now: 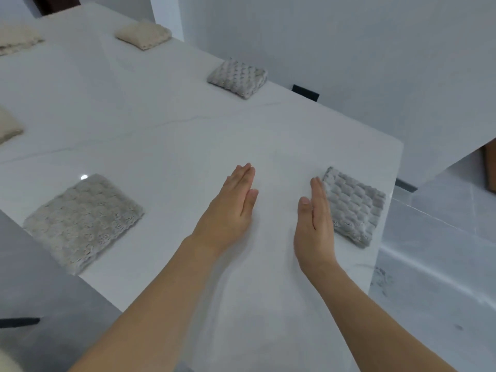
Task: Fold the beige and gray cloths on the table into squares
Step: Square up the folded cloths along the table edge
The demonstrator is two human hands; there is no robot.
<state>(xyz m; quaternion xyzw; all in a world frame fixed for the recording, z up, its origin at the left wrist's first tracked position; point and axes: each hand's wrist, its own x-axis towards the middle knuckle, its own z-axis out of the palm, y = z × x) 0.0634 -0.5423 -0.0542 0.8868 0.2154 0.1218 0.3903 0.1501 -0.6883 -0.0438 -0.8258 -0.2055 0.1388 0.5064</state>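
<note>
Both my hands hover flat over the white table [166, 135] with straight fingers and hold nothing. My right hand [315, 224] lies just left of a folded gray square cloth [354, 208] by the table's right edge, its fingertips at the cloth's near corner. My left hand [232, 210] is over bare table. A larger folded gray cloth [83, 221] lies at the near left. Another folded gray square [237, 77] sits at the far edge, and a folded beige square [143, 34] lies farther back.
Two more beige cloths show partly at the left border, one at the far left [18, 40] and one midway [8, 128]. The table's right edge drops to a gray floor [434, 264]. A white wall [349, 49] stands behind the table.
</note>
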